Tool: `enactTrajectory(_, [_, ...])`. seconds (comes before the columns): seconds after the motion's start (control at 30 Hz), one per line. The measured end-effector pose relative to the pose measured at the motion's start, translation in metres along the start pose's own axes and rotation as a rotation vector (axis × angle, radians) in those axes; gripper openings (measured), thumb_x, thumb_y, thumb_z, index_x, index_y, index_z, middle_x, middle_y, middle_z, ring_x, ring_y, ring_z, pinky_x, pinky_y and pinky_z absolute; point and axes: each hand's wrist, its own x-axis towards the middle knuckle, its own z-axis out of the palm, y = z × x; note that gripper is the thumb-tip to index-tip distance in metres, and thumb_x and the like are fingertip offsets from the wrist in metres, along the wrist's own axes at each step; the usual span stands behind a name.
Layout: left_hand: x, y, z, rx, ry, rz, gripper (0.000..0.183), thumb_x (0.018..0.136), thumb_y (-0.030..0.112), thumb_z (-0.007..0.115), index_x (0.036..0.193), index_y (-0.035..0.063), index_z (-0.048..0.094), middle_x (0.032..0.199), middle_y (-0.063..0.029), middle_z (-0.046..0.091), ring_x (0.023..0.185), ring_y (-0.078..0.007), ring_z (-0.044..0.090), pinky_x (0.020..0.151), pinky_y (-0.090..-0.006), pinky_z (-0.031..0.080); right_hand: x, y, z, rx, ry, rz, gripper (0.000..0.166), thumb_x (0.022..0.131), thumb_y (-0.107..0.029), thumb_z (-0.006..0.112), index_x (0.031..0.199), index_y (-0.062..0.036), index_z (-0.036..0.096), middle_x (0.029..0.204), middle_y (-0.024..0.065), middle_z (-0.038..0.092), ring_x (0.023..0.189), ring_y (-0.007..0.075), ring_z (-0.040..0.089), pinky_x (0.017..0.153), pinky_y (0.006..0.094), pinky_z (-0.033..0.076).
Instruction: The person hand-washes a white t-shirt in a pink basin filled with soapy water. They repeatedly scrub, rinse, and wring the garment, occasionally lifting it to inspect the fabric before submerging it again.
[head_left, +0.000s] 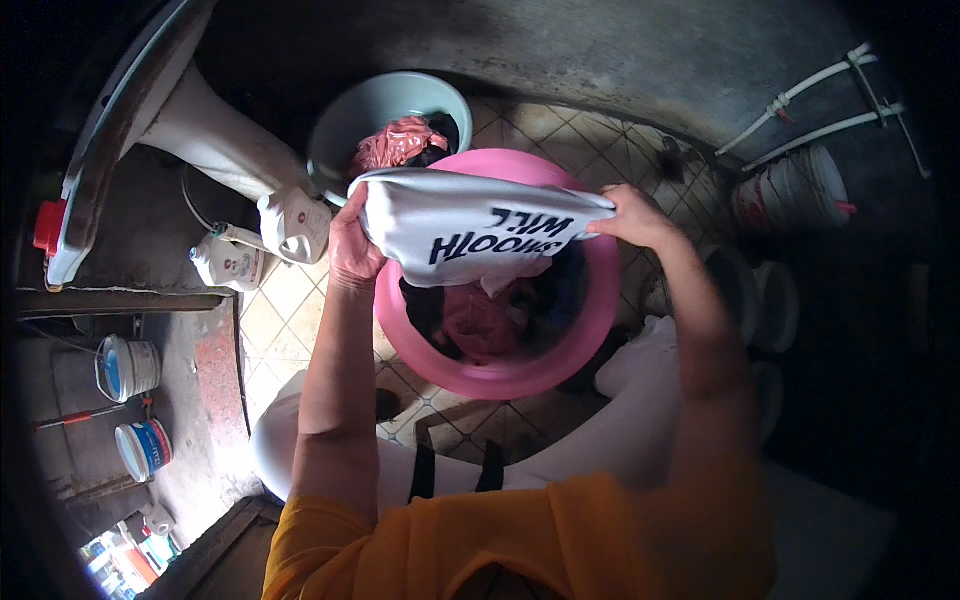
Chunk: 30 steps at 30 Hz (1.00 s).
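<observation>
A white cloth garment (420, 217) with dark printed lettering is stretched between my two hands. My left hand (355, 244) grips its left end, and my right hand (630, 215) pinches the opposite corner. The garment hangs above a pink plastic basin (499, 386), covering part of its far side. Inside that basin lie dark clothes (559, 289) and a pinkish cloth (480, 322). Just behind it, a pale grey-green basin (337, 124) holds a shiny pink garment (401, 142) and darker fabric.
A white pedestal sink (217, 135) stands at the left, with two white plastic jugs (296, 225) (229, 262) on the tiled floor (285, 300) beside it. White pipes (802, 82) run along the right wall above a white bucket (795, 191). Two more buckets (131, 367) (142, 450) stand beyond the doorway.
</observation>
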Motion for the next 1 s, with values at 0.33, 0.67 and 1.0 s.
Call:
enactTrajectory(0.33, [-0.001,-0.035,0.010,-0.085,0.009,-0.072,0.050,0.083,0.038,0.048,0.120,0.0056,0.042,0.123,-0.0113,0.044,0.115,-0.0288,0.039,0.097,-0.0481,0.026,0.025,-0.040,0.020,1.658,0.221,-0.081,0.025,0.083,-0.017,0.050,0.103,-0.0031,0.053,0.102,0.0084,0.057,0.095,0.0183,0.053,0.086,0.0320,0.039])
enactTrajectory(0.67, [-0.029,-0.137,0.012,0.229,0.408,0.038,0.052,0.084,0.049,0.040,0.115,0.0075,0.044,0.104,-0.0131,0.053,0.093,-0.0282,0.051,0.083,-0.0417,0.041,0.029,-0.149,0.165,0.203,0.546,0.130,0.033,0.073,-0.036,0.057,0.068,-0.0034,0.058,0.067,0.0197,0.058,0.066,0.0380,0.057,0.063,0.0439,0.044])
enactTrajectory(1.0, [-0.019,-0.146,-0.058,-0.004,0.277,-0.232,0.052,0.084,0.053,0.034,0.109,0.0090,0.048,0.105,-0.0124,0.053,0.098,-0.0320,0.049,0.087,-0.0455,0.037,0.045,-0.126,0.187,0.031,0.538,0.244,0.035,0.077,-0.036,0.051,0.072,-0.0029,0.060,0.069,0.0204,0.058,0.068,0.0373,0.057,0.065,0.0449,0.044])
